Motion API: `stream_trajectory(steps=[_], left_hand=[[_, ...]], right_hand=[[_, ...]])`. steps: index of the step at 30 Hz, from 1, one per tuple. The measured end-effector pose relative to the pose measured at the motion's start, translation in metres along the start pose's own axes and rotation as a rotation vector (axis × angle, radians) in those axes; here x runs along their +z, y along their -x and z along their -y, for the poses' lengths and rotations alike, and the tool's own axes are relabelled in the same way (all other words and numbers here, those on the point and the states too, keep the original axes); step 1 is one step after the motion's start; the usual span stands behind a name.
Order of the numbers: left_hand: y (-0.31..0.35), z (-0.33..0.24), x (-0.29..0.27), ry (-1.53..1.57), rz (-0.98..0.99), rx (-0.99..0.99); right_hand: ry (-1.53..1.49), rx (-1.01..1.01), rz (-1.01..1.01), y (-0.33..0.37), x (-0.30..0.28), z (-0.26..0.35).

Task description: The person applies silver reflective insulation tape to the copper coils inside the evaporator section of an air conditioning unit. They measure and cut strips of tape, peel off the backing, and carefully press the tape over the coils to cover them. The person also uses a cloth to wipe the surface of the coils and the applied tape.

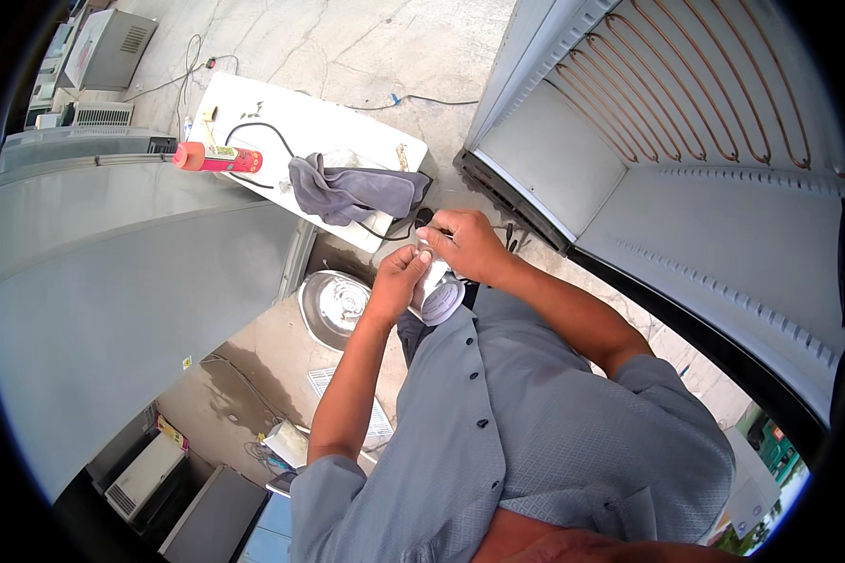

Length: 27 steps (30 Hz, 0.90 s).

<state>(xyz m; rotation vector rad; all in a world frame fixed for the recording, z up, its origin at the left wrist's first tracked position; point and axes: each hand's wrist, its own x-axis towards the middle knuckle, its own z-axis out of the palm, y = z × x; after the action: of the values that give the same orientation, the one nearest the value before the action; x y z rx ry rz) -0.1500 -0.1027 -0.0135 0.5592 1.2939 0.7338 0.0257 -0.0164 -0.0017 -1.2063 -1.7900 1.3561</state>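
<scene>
In front of my shirt, both hands are close together on a whitish, roll-like thing with a round printed end. I cannot make out its exact kind. My left hand is closed, its thumb and fingers pinching the near side. The right hand is closed at the upper part, its fingertips almost meeting my left thumb. Just beyond them, a crumpled grey cloth lies on a white board-like surface. A pink-red spray can lies on its side there, beside a black cable.
To the right stands an open fridge-like cabinet with copper tubing inside. A large grey panel fills the left. A metal basin sits on the floor by my left forearm, near a white grille. Cables cross the concrete.
</scene>
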Motion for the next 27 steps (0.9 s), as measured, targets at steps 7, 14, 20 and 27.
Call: stream_trajectory(steps=[7, 14, 20, 27], left_hand=[[0.040, 0.021, -0.036, 0.252, -0.391, -0.094], [0.053, 0.004, -0.074, 0.395, -0.503, -0.166], [0.038, -0.005, -0.087, 0.303, -0.441, -0.144], [0.020, -0.057, -0.092, 0.085, -0.298, -0.067]], right_hand=[[-0.008, 0.301, -0.368, -0.094, 0.066, -0.105], [0.266, 0.750, -0.353, -0.137, 0.107, -0.131], [0.227, 0.947, -0.299, -0.126, 0.117, -0.143], [0.208, 0.701, -0.371, -0.117, 0.116, -0.150]])
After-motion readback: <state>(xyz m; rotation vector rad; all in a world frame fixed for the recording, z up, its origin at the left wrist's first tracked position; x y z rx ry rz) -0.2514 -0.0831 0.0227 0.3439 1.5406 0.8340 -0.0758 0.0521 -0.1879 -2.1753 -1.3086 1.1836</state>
